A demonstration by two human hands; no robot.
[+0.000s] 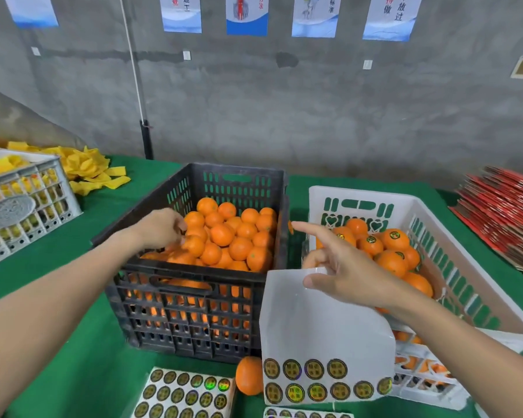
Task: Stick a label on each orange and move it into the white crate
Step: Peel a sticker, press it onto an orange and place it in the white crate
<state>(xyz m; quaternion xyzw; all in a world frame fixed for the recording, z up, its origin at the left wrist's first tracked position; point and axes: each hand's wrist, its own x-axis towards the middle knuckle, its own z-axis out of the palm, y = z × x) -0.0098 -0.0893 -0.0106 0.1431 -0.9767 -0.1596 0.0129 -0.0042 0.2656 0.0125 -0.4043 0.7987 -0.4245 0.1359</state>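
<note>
Black crate (194, 274): L hand (160, 226) in, fingers curled on orange (194, 245); R hand (347, 267) pinches label sheet (314, 327), index out.

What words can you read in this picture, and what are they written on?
"返工": wall poster, second from left.
"方法": third poster.
"标准": fourth poster.
"持做", "放过": rightmost poster.
Round labels on the label sheet: too blurred to read.
Stickers on oranges in the white crate: too small to read.
</note>
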